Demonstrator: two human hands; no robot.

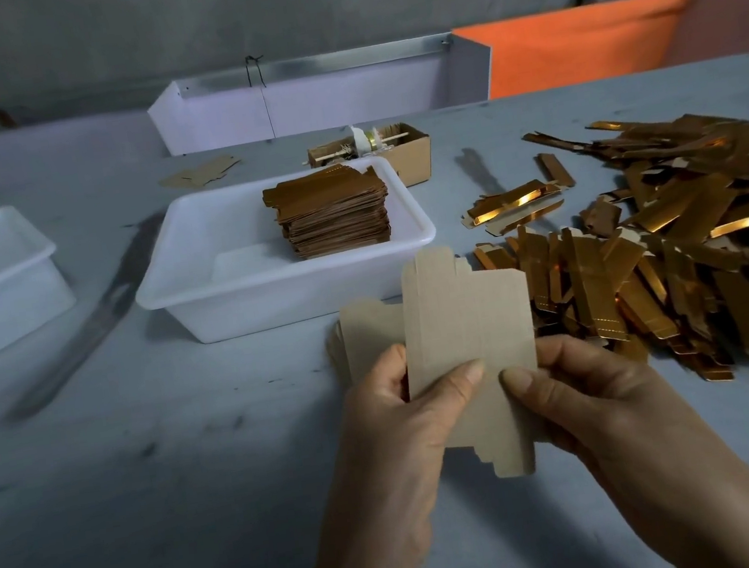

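Cardboard blank [469,333], flat and plain brown, is held upright over the surface [147,456], on the near side of the white tub [203,301]. The left hand [410,422] grips its lower left part with the thumb on the front, and the right hand [587,394] pinches its lower right edge. Another blank [369,332] shows behind it on the left (whether a hand holds it, I cannot tell). In the tub stands a stack of brown blanks [334,212]. Toward the right edge lies a pile of gold pieces [689,232].
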